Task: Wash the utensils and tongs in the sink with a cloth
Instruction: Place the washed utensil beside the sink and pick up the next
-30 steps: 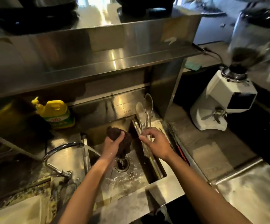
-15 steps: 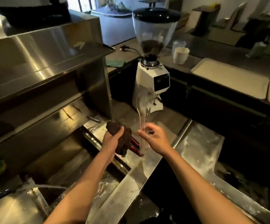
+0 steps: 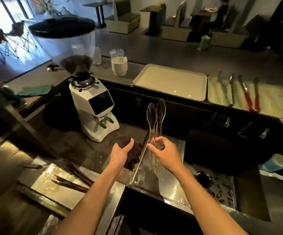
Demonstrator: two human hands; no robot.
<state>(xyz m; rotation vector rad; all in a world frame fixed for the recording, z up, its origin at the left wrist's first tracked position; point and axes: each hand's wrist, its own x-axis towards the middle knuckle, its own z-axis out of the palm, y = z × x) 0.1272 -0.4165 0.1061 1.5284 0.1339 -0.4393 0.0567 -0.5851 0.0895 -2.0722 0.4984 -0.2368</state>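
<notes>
1. Since a second ago the view has swung from the sink to the bench right of it, and both hands have come away from the basin, carrying their things along.
2. The left hand (image 3: 122, 152), closed round the dark cloth (image 3: 130, 150), hovers just left of the tongs, near but not touching them.
3. The right hand (image 3: 165, 154) pinches the clear tongs (image 3: 154, 126) low on their arms, tips up and nearly together.
4. I judge this pair washed and bound for drying; red-handled utensils (image 3: 73, 181) left of the tongs remain on the wet steel (image 3: 40, 182).
5. Left of the tongs stands a white coffee grinder (image 3: 93, 109); beyond them a pale tray (image 3: 171, 82); further right, a cloth-covered tray (image 3: 266, 99) holds other tongs (image 3: 250, 97), apparently done.
6. Behind lies a dim café room with tables and seats.
</notes>
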